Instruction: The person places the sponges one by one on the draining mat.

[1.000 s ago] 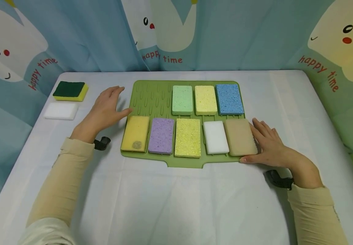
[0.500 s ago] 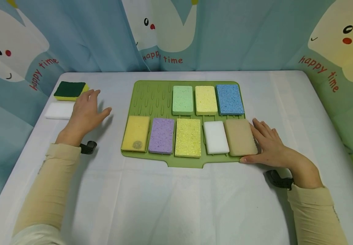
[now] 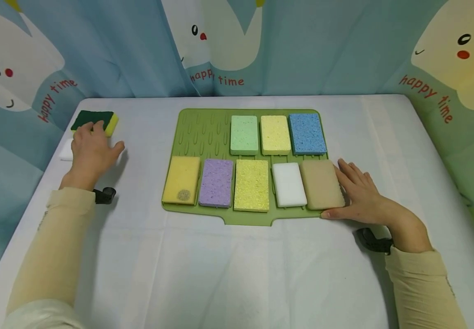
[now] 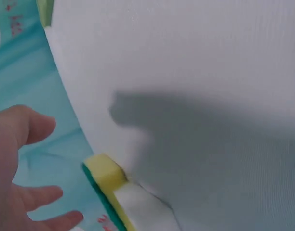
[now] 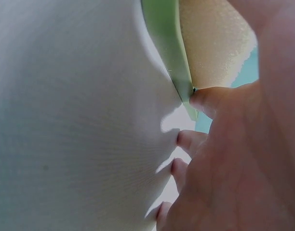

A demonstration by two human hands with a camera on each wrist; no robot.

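Observation:
My left hand [image 3: 91, 153] hovers over a white sponge [image 3: 66, 151] and the near edge of a yellow sponge with a dark green scouring side [image 3: 91, 118]. Its thumb and fingers are spread with nothing between them; the left wrist view shows a gap between the fingers and both sponges. My right hand [image 3: 360, 194] rests at the right edge of the green mat [image 3: 204, 132], fingers extended beside a tan sponge [image 3: 323, 185]. In the right wrist view, its fingertips reach the tabletop and mat edge.
On the mat's back row lie mint [image 3: 244, 135], pale yellow [image 3: 276, 135] and blue [image 3: 307, 133] sponges. Its front row also holds yellow [image 3: 182, 178], purple [image 3: 216, 183], bright yellow [image 3: 251, 185] and white [image 3: 289, 185] ones. A printed curtain [image 3: 323, 50] hangs behind the table.
My left hand has moved left from beside the mat's left edge to above the white and green-topped sponges. The right hand and the sponges have stayed in place.

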